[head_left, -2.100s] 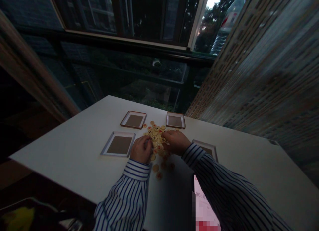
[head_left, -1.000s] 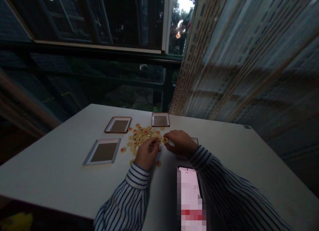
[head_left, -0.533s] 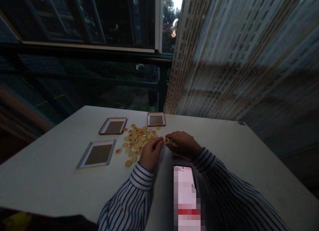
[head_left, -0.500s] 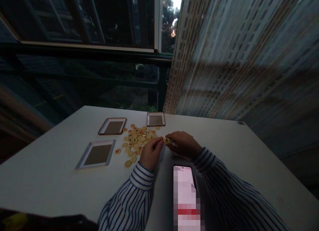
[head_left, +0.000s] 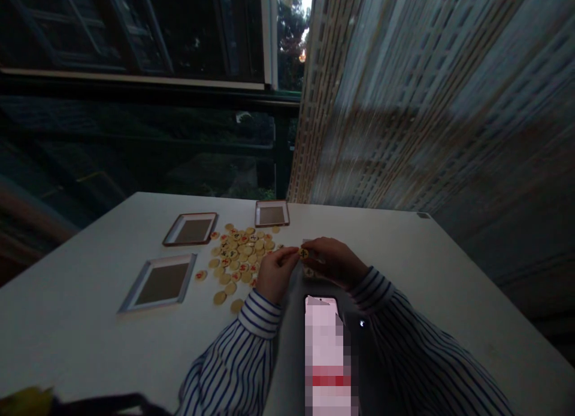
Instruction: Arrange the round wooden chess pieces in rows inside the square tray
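Note:
A round wooden Chinese chess piece [head_left: 304,253] with a dark character on its face is pinched between both hands. My left hand [head_left: 275,276] has thumb and forefinger closed at its left edge. From the other side, my right hand [head_left: 336,260] grips the piece with its fingertips. Below the right fingers a small pale container or row with another marked piece [head_left: 308,272] shows in part; the hand hides the rest. A loose heap of Chinese chess pieces [head_left: 245,250] with red and dark characters, some blank side up, spreads left of my hands.
Three shallow framed trays stand around the heap: a near-left one [head_left: 126,299], a far-left one [head_left: 169,233] and a back one [head_left: 256,215]. A lit phone [head_left: 323,332] lies before me on the white table [head_left: 81,320]. A window and a curtain [head_left: 386,105] are beyond.
The view has shifted slightly, so the trays and heap sit further left. Both hands stay together at the piece. The marked piece below my right hand now shows.

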Tool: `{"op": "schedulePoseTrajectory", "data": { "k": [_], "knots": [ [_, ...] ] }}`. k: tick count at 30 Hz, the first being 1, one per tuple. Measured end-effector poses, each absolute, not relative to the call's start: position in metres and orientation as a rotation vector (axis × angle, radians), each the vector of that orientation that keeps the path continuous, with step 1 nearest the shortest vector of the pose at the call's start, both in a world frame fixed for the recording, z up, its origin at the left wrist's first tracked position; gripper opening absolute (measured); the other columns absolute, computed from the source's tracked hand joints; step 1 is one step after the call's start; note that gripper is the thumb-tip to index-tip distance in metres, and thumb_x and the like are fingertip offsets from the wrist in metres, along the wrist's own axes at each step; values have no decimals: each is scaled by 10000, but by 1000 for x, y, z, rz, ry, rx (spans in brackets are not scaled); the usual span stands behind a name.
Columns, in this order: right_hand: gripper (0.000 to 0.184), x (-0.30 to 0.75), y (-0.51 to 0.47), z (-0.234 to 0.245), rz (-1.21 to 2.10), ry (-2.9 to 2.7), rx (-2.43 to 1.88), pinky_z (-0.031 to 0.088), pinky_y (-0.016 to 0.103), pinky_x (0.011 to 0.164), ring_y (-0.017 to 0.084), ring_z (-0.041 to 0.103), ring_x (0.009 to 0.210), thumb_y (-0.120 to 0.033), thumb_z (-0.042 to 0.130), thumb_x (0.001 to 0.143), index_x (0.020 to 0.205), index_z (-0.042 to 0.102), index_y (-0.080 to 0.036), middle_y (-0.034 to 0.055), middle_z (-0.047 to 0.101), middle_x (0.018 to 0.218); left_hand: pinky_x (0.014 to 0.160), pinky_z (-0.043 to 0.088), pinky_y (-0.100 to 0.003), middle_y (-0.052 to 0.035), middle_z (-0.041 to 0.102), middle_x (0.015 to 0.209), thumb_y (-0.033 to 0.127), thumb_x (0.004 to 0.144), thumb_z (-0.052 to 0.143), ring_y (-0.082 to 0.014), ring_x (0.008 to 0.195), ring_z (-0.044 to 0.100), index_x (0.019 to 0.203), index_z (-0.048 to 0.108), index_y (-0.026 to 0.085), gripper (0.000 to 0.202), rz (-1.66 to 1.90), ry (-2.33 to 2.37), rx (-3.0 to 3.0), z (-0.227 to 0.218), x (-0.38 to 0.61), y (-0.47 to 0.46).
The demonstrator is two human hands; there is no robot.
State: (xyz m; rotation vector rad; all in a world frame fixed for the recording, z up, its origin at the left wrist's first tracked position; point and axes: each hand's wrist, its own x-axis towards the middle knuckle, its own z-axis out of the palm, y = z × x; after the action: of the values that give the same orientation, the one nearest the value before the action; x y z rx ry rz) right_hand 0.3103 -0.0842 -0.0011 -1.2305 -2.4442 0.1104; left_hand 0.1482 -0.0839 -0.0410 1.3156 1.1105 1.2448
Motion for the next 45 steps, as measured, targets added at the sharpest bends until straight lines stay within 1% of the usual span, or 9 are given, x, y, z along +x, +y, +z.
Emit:
{"op": "schedulePoseTrajectory", "data": {
  "k": [4, 9, 13, 19, 24, 28, 32, 38, 45],
  "knots": [
    [265, 318, -83, -8, 114, -2413, -1233, 415, 272, 700, 166, 579, 782, -331, 551, 802, 1006, 604, -172, 64, 653, 869, 692, 513, -284, -59, 707, 770, 252, 639, 645, -169, 728, 645, 766, 692, 151, 169, 1237, 1113, 1287, -36, 154, -85],
    [267, 327, -81, -13, 164, -2338, -1248, 434, 265, 707, 154, 590, 788, -316, 563, 791, 1014, 604, -175, 57, 658, 876, 686, 511, -288, -69, 705, 764, 266, 620, 665, -173, 721, 640, 761, 699, 139, 192, 1220, 1106, 1233, -35, 164, -82],
    [252, 333, -81, -13, 271, -2258, -1296, 456, 266, 728, 154, 609, 818, -301, 569, 784, 995, 610, -169, 62, 670, 919, 723, 506, -302, -77, 705, 786, 279, 613, 682, -178, 739, 640, 787, 701, 127, 231, 1208, 1063, 1166, -40, 172, -78],
    [266, 342, -81, -15, 296, -2229, -1250, 468, 263, 722, 156, 614, 827, -307, 583, 773, 993, 606, -159, 69, 671, 917, 731, 505, -294, -75, 706, 841, 322, 630, 686, -172, 761, 641, 864, 694, 141, 296, 1164, 971, 1050, -53, 182, -78],
    [211, 344, -81, -19, 378, -2185, -1230, 468, 243, 669, 137, 612, 754, -299, 565, 783, 941, 608, -165, 53, 674, 860, 718, 515, -300, -76, 708, 829, 320, 627, 690, -173, 740, 646, 852, 694, 144, 286, 1156, 956, 986, -58, 185, -79],
    [210, 347, -80, -22, 425, -2161, -1191, 461, 233, 646, 125, 601, 718, -294, 582, 771, 934, 603, -162, 42, 669, 832, 740, 517, -315, -86, 706, 864, 325, 626, 689, -189, 780, 649, 860, 692, 143, 296, 1140, 957, 982, -59, 187, -79],
    [161, 351, -79, -22, 451, -2153, -1197, 442, 213, 595, 105, 578, 658, -266, 565, 786, 901, 605, -159, 23, 656, 765, 747, 515, -312, -83, 703, 885, 312, 631, 688, -194, 804, 646, 848, 695, 162, 264, 1121, 945, 1006, -59, 190, -80],
    [151, 357, -77, -19, 454, -2153, -1188, 439, 219, 611, 105, 577, 666, -275, 535, 816, 885, 604, -160, 28, 661, 777, 750, 504, -311, -82, 702, 865, 335, 646, 679, -184, 790, 640, 848, 693, 160, 268, 1103, 953, 1070, -57, 195, -79],
    [142, 362, -74, -18, 430, -2185, -1191, 433, 221, 623, 107, 581, 689, -259, 491, 840, 870, 597, -169, 25, 662, 794, 706, 512, -308, -70, 703, 795, 342, 636, 682, -175, 738, 639, 805, 688, 145, 259, 1134, 1010, 1101, -53, 199, -74]
  ]
}}
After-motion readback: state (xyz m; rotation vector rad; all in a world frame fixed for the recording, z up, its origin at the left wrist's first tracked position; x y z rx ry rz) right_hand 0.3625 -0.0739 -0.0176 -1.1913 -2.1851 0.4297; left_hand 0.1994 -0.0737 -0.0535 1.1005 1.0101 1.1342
